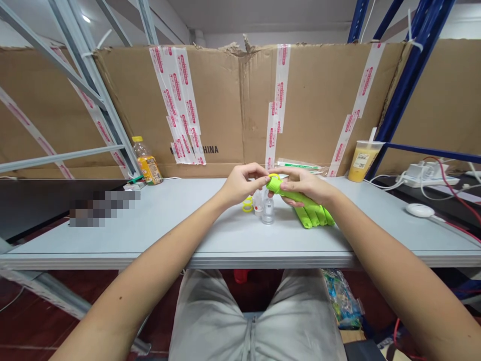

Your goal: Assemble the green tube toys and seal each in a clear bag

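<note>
My right hand [308, 185] is closed around the cuff of a bright green glove [311, 213], whose fingers hang down to the table. At the end of the cuff sits a yellow ring [274, 176]. My left hand [244, 184] has its fingertips pinched together at that cuff end, touching the glove or the ring; which of them it grips is partly hidden. Below the hands stand a small clear bottle [268, 211] and a translucent white container [258, 203]. Just left of these are more yellow rings [247, 204].
The grey table [158, 225] backs onto a taped cardboard wall [225, 100]. At the back left is a yellow-capped bottle [148, 163]; at the back right, a cup of yellow drink [364, 160]. A white round device [420, 210] and cables lie at right.
</note>
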Available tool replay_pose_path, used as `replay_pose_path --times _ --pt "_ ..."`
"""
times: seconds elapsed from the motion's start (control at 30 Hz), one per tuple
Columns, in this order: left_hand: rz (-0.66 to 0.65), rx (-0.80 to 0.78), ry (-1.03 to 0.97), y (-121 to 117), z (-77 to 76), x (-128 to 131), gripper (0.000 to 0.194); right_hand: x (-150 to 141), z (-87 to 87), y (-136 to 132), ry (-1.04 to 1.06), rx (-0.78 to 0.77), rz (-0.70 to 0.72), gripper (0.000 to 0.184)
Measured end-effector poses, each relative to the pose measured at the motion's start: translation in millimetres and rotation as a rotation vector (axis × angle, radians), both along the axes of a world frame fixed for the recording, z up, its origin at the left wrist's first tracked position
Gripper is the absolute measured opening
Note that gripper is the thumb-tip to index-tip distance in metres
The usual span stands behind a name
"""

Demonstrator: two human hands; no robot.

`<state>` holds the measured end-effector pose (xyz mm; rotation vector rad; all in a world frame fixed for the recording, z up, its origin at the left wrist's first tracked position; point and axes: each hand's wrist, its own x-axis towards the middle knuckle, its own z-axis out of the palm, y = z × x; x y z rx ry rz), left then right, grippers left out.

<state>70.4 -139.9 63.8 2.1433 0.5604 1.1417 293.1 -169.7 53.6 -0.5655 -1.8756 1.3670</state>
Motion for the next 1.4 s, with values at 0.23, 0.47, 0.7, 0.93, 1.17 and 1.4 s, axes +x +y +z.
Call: replay_pose_path --times 0.23,0.47,0.7,0.93,1.17,1.4 --pt "-0.064 -0.002 -0.006 10 -5.1 0 0.034 3 -3.4 4 0.008 0.059 -0.071 0.044" --pt "-0.275 -0.151 0.008 10 -1.3 -4 0.036 -4 -1.2 0 0.005 0.111 -0.148 0.045" --pt "-0.248 -0.155 -0.039 10 3.6 -7 0.036 -16 2.8 0 0.055 0.106 -0.309 0.05" --pt "-0.136 -0.149 -0.034 10 6.5 -2 0.037 -20 2.6 -4 0.276 -0.066 -0.191 0.039" --pt "-0.091 -0.148 -0.049 10 2.7 8 0.027 -30 5.4 -4 0.463 -0.189 -0.274 0.015" --pt "-0.146 -0.251 -0.125 1 4.8 16 0.01 -31 5.8 4 0.362 -0.219 -0.351 0.02"
